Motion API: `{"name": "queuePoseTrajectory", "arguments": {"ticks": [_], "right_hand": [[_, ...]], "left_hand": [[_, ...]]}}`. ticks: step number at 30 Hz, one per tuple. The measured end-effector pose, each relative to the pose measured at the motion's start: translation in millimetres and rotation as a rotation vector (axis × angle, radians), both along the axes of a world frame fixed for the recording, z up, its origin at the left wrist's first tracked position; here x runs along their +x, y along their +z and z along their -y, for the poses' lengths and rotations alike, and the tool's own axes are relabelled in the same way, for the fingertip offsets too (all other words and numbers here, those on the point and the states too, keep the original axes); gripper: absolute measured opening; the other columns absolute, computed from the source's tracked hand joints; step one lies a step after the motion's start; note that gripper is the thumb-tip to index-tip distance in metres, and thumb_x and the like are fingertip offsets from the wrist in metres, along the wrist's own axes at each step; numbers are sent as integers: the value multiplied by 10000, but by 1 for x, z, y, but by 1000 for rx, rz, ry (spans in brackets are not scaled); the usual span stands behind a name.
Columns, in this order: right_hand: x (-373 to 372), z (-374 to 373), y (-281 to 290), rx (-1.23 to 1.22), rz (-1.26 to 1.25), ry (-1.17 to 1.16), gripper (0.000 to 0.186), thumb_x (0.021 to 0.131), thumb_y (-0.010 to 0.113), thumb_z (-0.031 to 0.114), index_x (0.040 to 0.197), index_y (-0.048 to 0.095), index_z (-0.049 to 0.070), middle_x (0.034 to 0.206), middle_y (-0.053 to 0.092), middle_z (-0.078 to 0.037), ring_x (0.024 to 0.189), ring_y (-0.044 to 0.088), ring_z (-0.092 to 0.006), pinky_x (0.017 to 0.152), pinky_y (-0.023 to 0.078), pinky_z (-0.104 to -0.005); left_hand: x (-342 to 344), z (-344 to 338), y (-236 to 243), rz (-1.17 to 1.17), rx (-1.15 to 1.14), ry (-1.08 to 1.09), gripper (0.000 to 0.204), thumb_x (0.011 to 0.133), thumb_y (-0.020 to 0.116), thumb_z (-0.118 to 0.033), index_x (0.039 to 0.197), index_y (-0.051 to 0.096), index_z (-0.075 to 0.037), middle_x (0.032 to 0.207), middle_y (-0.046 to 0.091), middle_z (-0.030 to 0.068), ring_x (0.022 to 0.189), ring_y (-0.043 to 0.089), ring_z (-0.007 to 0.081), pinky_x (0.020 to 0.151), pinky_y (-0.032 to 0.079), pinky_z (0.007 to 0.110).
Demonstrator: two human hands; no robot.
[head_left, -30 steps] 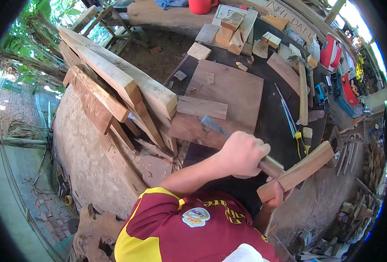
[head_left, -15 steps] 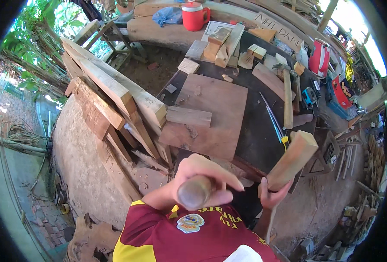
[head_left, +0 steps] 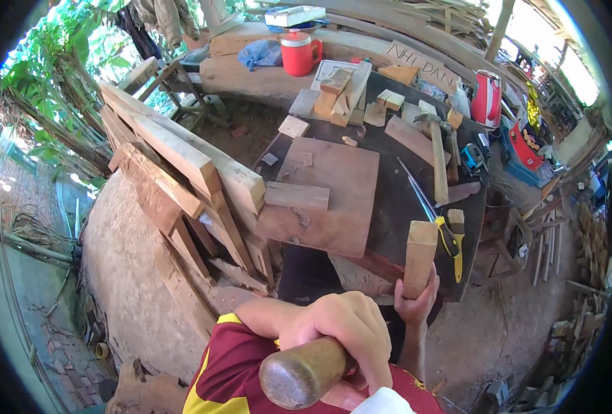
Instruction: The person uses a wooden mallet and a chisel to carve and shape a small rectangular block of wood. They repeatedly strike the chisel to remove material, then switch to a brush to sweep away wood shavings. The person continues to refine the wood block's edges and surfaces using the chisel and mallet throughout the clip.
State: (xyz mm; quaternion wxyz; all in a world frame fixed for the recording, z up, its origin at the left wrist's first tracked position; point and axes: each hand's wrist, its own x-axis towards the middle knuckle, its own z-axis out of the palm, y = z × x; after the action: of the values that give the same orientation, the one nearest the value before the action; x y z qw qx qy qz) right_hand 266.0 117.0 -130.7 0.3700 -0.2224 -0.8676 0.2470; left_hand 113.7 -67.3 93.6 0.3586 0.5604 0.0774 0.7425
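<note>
Low in front of my chest, my left hand (head_left: pixel 344 324) is closed around a round brown tool handle (head_left: pixel 298 374), its worn end toward the camera; the tool's far end is hidden. Farther right and forward, my right hand (head_left: pixel 415 298) grips a squared wooden block (head_left: pixel 420 252), held upright near the dark worktable's front edge. Just beyond the block lie a long pointed tool with a yellow handle (head_left: pixel 447 238) and a brush (head_left: pixel 457 248).
The dark worktable (head_left: pixel 402 207) carries a square board (head_left: pixel 340 172), a hammer (head_left: pixel 438 162) and wood offcuts. Long planks (head_left: pixel 168 152) lean at its left. A red jug (head_left: pixel 297 52) stands on a timber behind; a red-and-white container (head_left: pixel 485 96) is at back right.
My left hand with the tool has drawn down toward my body, its handle end now facing the camera. My right hand has turned the block from diagonal to upright and moved it slightly left.
</note>
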Motion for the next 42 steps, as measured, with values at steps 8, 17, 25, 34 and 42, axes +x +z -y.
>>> {"name": "queuePoseTrajectory", "arguments": {"ticks": [8,17,25,34,42], "right_hand": [[0,-6,9,-77,-23,19,815,732,771,180,1382,350,-74,1268,512,-255,1183,521,-408,998,412,-460],[-28,-25,40,-69,-548,43,772,790,692,14,1382,205,-80,1078,557,-171,988,565,-253,945,427,-420],[-42,-40,40,-115,-516,89,683,781,672,11,1322,261,-47,1026,552,-165,940,556,-277,934,407,-438],[-54,-52,43,-84,-409,117,562,754,679,34,1205,350,-26,951,536,-160,883,508,-260,831,403,-405],[-56,-46,48,-107,-395,113,541,758,690,43,1183,361,-20,938,525,-148,888,501,-252,816,399,-393]], "left_hand": [[-8,2,10,40,2,87,130,747,670,19,854,696,87,584,590,98,433,507,199,404,351,301],[-50,10,-31,-217,-584,701,134,669,722,-12,801,699,1,648,667,109,521,621,229,505,483,299],[-70,31,-129,-1007,-1305,1369,659,662,713,-145,1304,571,-99,729,668,171,682,663,357,635,534,454],[-81,12,-134,-954,-1456,1399,758,694,743,-186,1398,480,-87,662,633,201,646,639,400,622,519,476],[-71,5,-129,-964,-1423,1343,738,691,744,-182,1387,505,-135,645,619,212,631,627,410,614,514,483]]}}
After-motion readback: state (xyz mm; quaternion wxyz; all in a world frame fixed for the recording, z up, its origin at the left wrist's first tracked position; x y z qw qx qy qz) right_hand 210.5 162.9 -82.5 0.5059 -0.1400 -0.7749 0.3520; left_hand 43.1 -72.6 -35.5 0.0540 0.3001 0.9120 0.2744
